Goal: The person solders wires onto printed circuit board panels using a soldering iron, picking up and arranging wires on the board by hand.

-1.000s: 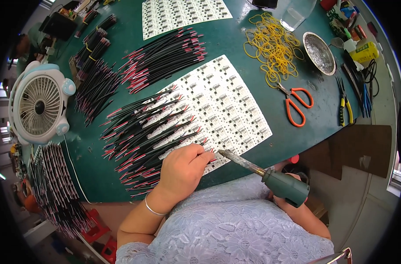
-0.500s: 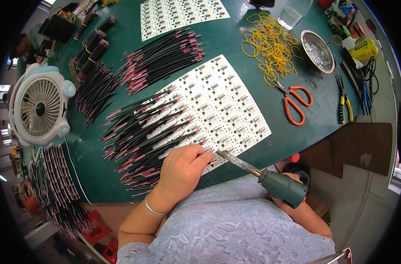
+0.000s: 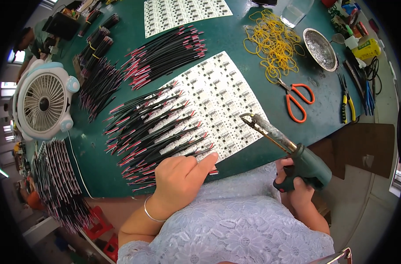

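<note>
My left hand is closed at the near edge of a white circuit board sheet, its thumb by the board's corner. A few wire ends with red and white tips poke out beside the thumb; the rest of them is hidden by the hand. Black wires lie in rows across the sheet's left part, their red ends on the boards. In my right hand is a green soldering gun, gripped by its handle. Its tip is raised above the sheet's right part, apart from the wires.
Rear left of the sheet lie more black wires, with a fan farther left. Yellow rubber bands, a metal bowl, orange-handled cutters and yellow-black pliers are on the right. Another board sheet lies behind.
The soldering gun has lifted away from the left hand's fingertips and moved up and right. My left hand has shifted slightly, its thumb now stretched along the board edge.
</note>
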Tool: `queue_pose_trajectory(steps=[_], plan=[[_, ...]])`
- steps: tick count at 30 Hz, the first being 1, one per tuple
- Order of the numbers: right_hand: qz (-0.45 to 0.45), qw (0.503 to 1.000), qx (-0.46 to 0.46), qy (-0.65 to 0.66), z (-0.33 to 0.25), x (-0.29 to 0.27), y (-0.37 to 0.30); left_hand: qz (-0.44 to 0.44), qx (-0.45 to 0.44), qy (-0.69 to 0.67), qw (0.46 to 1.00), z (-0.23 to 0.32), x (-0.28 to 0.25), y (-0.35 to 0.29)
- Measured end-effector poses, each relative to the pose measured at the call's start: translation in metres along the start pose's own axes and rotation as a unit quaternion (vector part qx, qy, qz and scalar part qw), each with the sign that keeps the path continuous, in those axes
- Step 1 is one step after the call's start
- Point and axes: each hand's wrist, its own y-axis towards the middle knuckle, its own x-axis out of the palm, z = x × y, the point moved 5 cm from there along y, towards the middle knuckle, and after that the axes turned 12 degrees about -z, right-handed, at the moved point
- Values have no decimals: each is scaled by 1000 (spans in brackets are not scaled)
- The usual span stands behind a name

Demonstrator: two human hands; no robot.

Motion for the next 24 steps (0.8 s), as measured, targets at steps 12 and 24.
queue_pose_trajectory(steps=[12,24], plan=[[-98,965,31,-241,-14,6,-17,44,-16,-23,999,1,24,-3],[-154,938,27,-310,-21,17,-7,28,-15,-42,999,2,29,2]])
